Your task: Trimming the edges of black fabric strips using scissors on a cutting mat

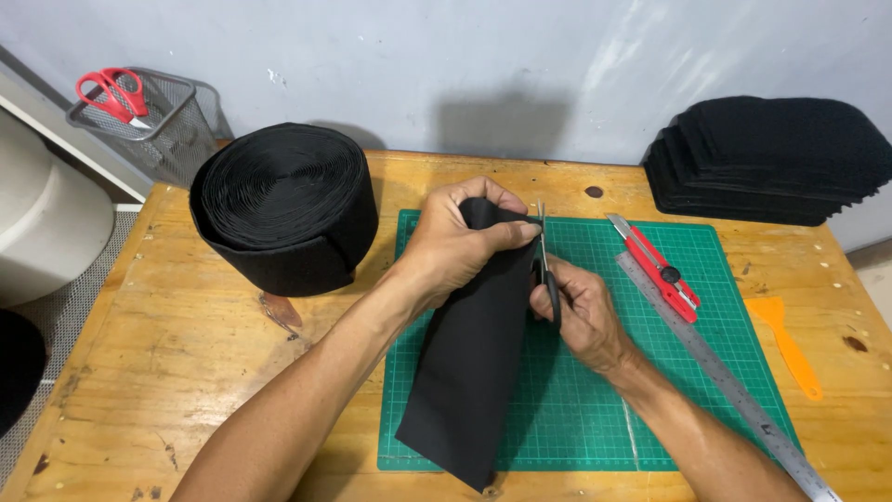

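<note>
On the green mat [650, 390] I see the black strip [469, 372] lying lengthwise, its far end pinched up by my left hand [455, 244] so my right hand [583, 311], closed on scissors [546, 270], can trim the edge.

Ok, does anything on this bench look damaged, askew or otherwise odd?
Little stands out. The steel ruler lies askew across the green mat's right edge, and the wooden table is scuffed and stained near the black roll.
</note>
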